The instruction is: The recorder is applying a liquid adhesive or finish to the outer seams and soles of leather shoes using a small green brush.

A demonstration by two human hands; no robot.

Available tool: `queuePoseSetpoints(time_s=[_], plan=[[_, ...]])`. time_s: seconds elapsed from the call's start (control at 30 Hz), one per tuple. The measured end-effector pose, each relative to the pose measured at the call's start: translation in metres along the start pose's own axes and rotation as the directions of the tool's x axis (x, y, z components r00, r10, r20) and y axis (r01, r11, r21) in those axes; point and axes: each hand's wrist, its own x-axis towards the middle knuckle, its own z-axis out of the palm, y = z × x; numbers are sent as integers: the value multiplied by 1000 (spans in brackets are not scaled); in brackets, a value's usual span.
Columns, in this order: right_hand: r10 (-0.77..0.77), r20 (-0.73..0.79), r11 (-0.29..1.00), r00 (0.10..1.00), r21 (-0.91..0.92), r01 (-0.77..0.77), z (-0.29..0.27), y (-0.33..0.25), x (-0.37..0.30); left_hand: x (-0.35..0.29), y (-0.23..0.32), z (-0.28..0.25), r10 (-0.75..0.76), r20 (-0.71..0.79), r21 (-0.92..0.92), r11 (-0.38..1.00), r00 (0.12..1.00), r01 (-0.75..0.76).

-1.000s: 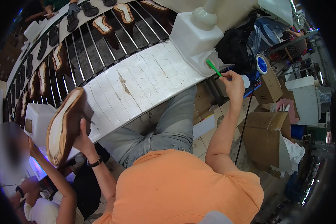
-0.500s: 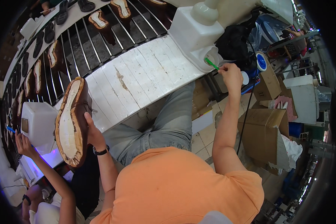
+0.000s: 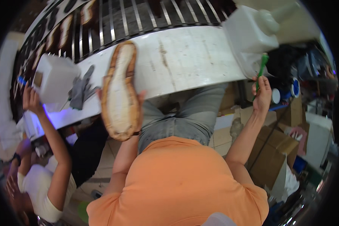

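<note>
My left hand is wrapped round a brown lasted shoe upper, whose pale underside with a tan rim faces me. Its toe points toward my body, and most of the hand is hidden behind it. Off to the right, my right hand grips a slim green brush, bristles up. The brush head is beside the low opening of a white plastic dispenser; whether they touch I cannot tell.
A white worktop borders a metal roller rack carrying more uppers. Grey gloves lie by another white container. At left, a co-worker's hand holds a blue-handled tool. Cardboard boxes stand at right.
My right hand has drawn the green brush out of the dispenser's opening and turned it upright. The upper in my left hand has come round in front of the worktop. The whole view has shifted.
</note>
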Motion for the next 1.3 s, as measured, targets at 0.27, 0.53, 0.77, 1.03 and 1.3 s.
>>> queuePoseSetpoints(time_s=[0.27,0.53,0.77,1.03,1.3], plan=[[87,651,972,754,-221,79,207,-24,-78,-3,23,10,-110,39,-463,879,993,115],[-88,773,933,628,-157,324,214,0,-122,-4,30,17,-290,83,-980,150,953,131],[-205,692,838,692,-241,489,223,12,-110,-12,5,57,-101,-338,-724,663,936,-190],[-120,621,805,775,-396,442,242,22,-70,-13,11,43,-137,-325,-749,642,936,-166],[-245,556,658,794,-506,557,266,37,-20,-14,12,46,-128,-331,-721,673,935,-164]])
